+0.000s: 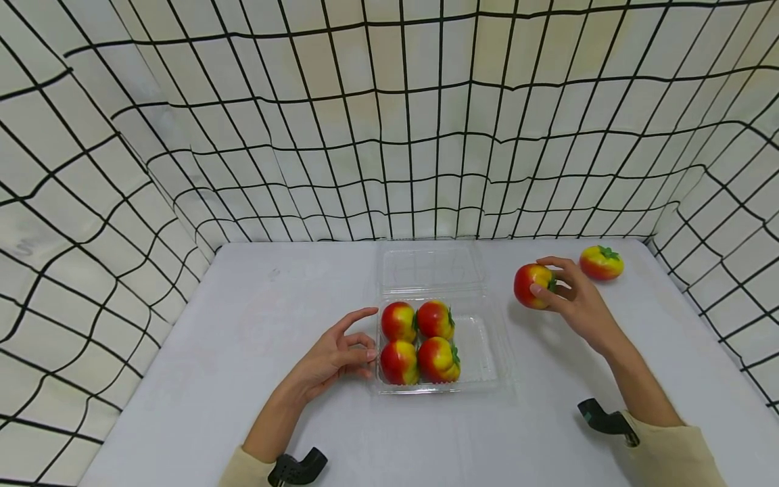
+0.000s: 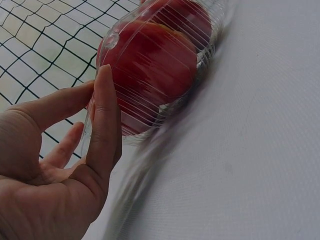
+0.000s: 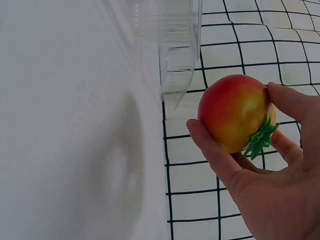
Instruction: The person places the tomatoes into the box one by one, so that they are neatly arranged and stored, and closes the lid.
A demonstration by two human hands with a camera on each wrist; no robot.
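My right hand [image 1: 578, 301] holds a glossy red-and-yellow tomato [image 1: 531, 284] with a green leafy top, raised over the right side of the table. In the right wrist view, thumb and fingers span this tomato [image 3: 235, 112], and its green top [image 3: 261, 140] faces the palm. My left hand [image 1: 335, 355] is at the left side of an open clear plastic container [image 1: 483, 341]. The left wrist view has its thumb and a finger pinching the container's rim. Inside, several similar tomatoes [image 1: 435, 319] sit in two rows on the left, beside a bare right part.
Another tomato [image 1: 601, 262] lies at the table's far right corner. The container's clear lid [image 1: 432, 267] is folded back behind it. Black wire netting [image 1: 414, 155] over pale walls surrounds the white table [image 1: 274, 291] at the back and sides.
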